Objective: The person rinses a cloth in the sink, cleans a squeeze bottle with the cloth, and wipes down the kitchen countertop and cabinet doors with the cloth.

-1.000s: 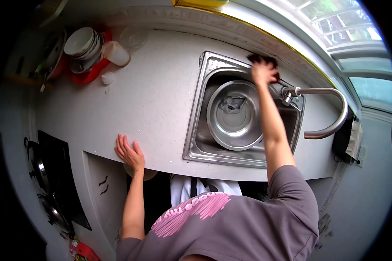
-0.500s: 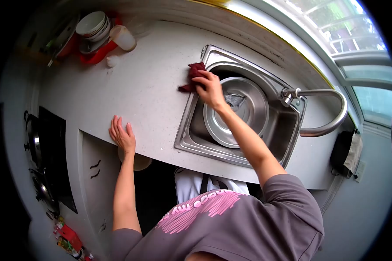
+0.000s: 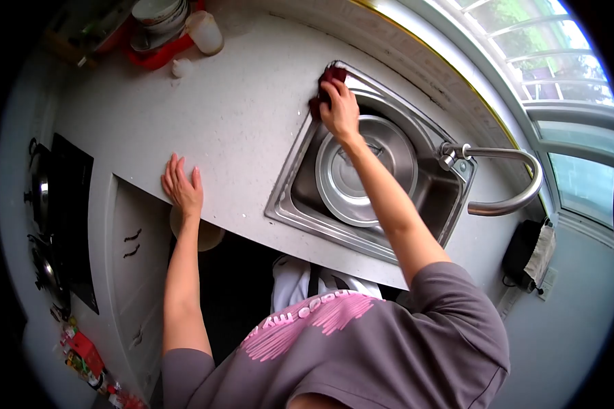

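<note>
My right hand is closed on a dark red cloth, pressing it against the far left corner of the sink rim. Below that arm, a round metal basin sits inside the stainless steel sink. Some shallow water seems to lie in the basin, though I cannot be sure. My left hand rests flat at the front edge of the white countertop, fingers spread, with nothing in it.
A curved faucet stands on the sink's right side. At the back left are a red basket with stacked bowls and a plastic cup. Pots sit by a black stove at left. A window is at upper right.
My right hand has moved the red cloth away from me, along the sink's left rim to its far corner. My left hand stays at the counter edge. The view has shifted slightly.
</note>
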`<control>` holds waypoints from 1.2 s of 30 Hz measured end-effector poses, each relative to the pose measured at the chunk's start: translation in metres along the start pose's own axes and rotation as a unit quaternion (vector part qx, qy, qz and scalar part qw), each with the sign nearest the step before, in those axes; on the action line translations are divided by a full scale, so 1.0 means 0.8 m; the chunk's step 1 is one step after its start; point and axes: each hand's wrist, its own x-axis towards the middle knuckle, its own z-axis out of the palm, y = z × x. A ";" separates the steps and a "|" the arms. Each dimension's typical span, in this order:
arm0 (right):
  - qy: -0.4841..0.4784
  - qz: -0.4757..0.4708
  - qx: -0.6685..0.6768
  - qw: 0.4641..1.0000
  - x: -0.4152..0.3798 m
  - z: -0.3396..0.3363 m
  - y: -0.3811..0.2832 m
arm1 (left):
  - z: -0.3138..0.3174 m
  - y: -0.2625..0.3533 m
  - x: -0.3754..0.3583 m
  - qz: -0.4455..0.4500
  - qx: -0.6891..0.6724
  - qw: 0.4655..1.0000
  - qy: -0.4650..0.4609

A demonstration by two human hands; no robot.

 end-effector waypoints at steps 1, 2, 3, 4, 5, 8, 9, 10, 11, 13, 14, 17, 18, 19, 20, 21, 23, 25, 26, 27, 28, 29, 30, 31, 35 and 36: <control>-0.044 -0.010 0.009 0.999 -0.001 -0.025 0.007 | 0.003 -0.003 0.005 0.002 -0.001 1.000 0.004; -0.042 0.010 0.016 0.999 0.001 -0.044 0.017 | 0.002 -0.004 0.006 0.006 -0.001 1.000 0.005; 0.013 0.027 -0.031 0.999 0.002 -0.065 0.024 | 0.000 -0.004 0.003 0.007 0.000 1.000 0.005; 0.061 0.022 -0.115 0.991 0.001 -0.076 0.048 | 0.003 -0.004 0.004 0.003 0.001 1.000 0.009; 0.058 0.107 -0.194 0.973 0.001 -0.082 0.060 | 0.005 -0.005 0.008 0.005 -0.002 1.000 0.018; 0.042 0.170 -0.279 0.944 0.012 -0.056 0.071 | -0.001 -0.001 0.002 0.003 -0.008 1.000 0.016; 0.083 0.126 -0.287 0.946 0.018 -0.030 0.065 | -0.003 0.001 0.004 0.002 -0.008 1.000 0.013; 0.125 0.088 -0.257 0.954 0.025 -0.003 0.056 | -0.002 0.001 0.007 0.001 -0.007 1.000 0.015; 0.101 0.051 -0.244 0.963 0.033 0.021 0.047 | 0.001 -0.002 0.006 0.004 -0.008 1.000 0.019; 0.148 0.020 -0.204 0.968 0.035 0.037 0.021 | -0.001 -0.001 0.005 0.004 -0.005 1.000 0.016; 0.159 0.023 -0.160 0.974 0.036 0.034 0.020 | -0.002 -0.002 0.005 0.005 -0.003 1.000 0.013; 0.101 -0.019 0.012 0.995 0.039 0.010 0.014 | -0.001 0.000 0.007 0.006 -0.001 1.000 0.015; 0.071 0.024 0.018 0.997 0.044 0.002 0.011 | -0.002 0.002 0.004 0.005 0.001 1.000 0.014; 0.035 0.033 0.022 0.999 0.051 -0.006 0.017 | -0.002 0.003 0.005 0.006 0.005 1.000 0.014; 0.001 0.041 0.028 0.999 0.060 -0.014 0.027 | -0.003 0.002 0.007 0.009 0.009 1.000 0.016; -0.013 0.039 0.066 0.997 0.066 -0.020 0.036 | -0.004 0.001 0.007 0.012 0.010 1.000 0.016; -0.088 0.035 0.126 0.988 0.049 -0.034 0.028 | -0.003 0.003 0.008 0.019 0.006 1.000 0.019; -0.152 0.062 0.156 0.974 -0.004 -0.037 -0.003 | -0.003 0.002 0.008 0.023 0.001 0.999 0.024; -0.159 0.025 0.181 0.970 -0.037 -0.033 -0.014 | -0.002 0.002 0.006 0.022 -0.001 0.999 0.026; -0.200 0.002 0.185 0.962 -0.063 -0.039 -0.032 | 0.002 0.003 0.002 0.016 -0.001 1.000 0.024; -0.264 -0.069 0.208 0.939 -0.082 -0.050 -0.053 | 0.004 -0.003 0.004 0.018 0.004 1.000 0.025; -0.249 -0.002 0.234 0.940 -0.075 -0.056 -0.052 | 0.004 -0.005 0.004 0.015 0.007 1.000 0.023; -0.238 0.067 0.258 0.934 -0.063 -0.063 -0.044 | 0.007 -0.009 0.004 0.018 0.004 0.999 0.026; -0.206 0.141 0.239 0.938 -0.038 -0.079 -0.044 | 0.008 -0.009 0.003 0.018 0.001 0.999 0.027; -0.039 0.164 0.015 0.986 0.047 -0.034 0.046 | 0.005 -0.006 0.001 0.009 0.008 1.000 0.025; 0.001 0.187 -0.100 0.977 0.049 -0.008 0.056 | 0.007 -0.006 0.002 0.011 0.006 0.999 0.030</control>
